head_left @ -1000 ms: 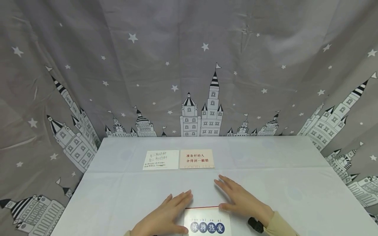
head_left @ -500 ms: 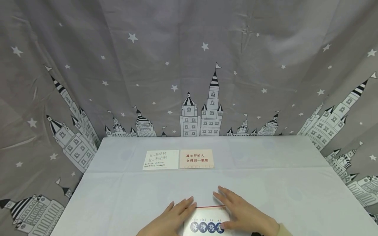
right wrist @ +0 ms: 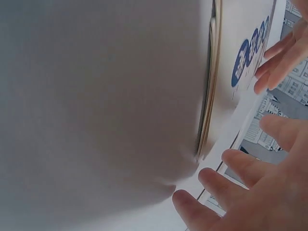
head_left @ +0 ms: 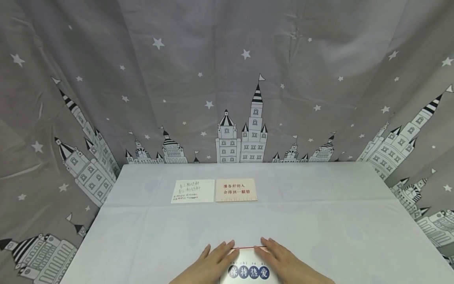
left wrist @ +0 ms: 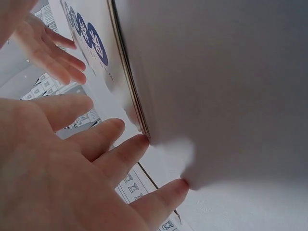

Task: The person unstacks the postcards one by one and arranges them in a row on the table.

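A white card (head_left: pixel 249 272) with blue circles bearing Chinese characters lies on top of a thin stack at the table's near edge. Several layered edges of the stack (right wrist: pixel 210 82) show in the right wrist view. My left hand (head_left: pixel 212 265) lies along its left side, fingers extended, with a fingertip at the stack's edge in the left wrist view. Along the right side is my right hand (head_left: pixel 288 265), its fingers stretched out and spread. Both hands reach the far corners of the card. The near part of the stack is cut off in the head view.
Two cards lie side by side farther back: a white one with handwriting (head_left: pixel 193 191) and a beige one with red characters (head_left: pixel 236 190). A white cloth covers the table (head_left: pixel 319 221). Behind it hangs a grey curtain (head_left: pixel 301 79) printed with castles and stars.
My right hand has drawn back toward me and closer to the card's right side. My left hand has shifted slightly right and nearer. The two cards at the back stay put.
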A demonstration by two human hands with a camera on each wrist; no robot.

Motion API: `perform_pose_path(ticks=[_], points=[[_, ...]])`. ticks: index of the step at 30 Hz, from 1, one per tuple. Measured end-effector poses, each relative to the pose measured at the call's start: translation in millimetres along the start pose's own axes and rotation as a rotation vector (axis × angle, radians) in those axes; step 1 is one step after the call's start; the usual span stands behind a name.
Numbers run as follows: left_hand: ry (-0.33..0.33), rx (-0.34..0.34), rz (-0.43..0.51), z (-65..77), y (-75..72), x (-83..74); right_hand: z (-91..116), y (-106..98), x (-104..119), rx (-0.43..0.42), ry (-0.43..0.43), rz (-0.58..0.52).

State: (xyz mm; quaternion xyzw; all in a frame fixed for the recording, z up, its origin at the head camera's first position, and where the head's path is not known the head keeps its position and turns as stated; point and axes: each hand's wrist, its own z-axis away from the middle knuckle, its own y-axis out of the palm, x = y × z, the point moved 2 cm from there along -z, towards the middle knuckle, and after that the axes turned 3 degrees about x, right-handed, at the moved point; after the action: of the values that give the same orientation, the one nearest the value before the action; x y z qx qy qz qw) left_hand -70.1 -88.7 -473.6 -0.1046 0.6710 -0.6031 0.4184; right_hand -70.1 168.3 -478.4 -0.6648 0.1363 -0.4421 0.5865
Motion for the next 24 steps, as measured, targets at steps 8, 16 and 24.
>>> perform_pose_path(ticks=[8, 16, 24], points=[[0.023, 0.016, -0.021, -1.1, 4.5, -0.5, 4, 12, -5, -0.118, -0.129, 0.117], [-0.005, 0.043, -0.020, -3.9, 9.4, 0.0, 5, 15, -3, -0.156, -0.125, 0.192], [-0.012, 0.017, -0.048, -4.9, 8.9, -1.8, 0, 13, -4, -0.065, -0.044, 0.063]])
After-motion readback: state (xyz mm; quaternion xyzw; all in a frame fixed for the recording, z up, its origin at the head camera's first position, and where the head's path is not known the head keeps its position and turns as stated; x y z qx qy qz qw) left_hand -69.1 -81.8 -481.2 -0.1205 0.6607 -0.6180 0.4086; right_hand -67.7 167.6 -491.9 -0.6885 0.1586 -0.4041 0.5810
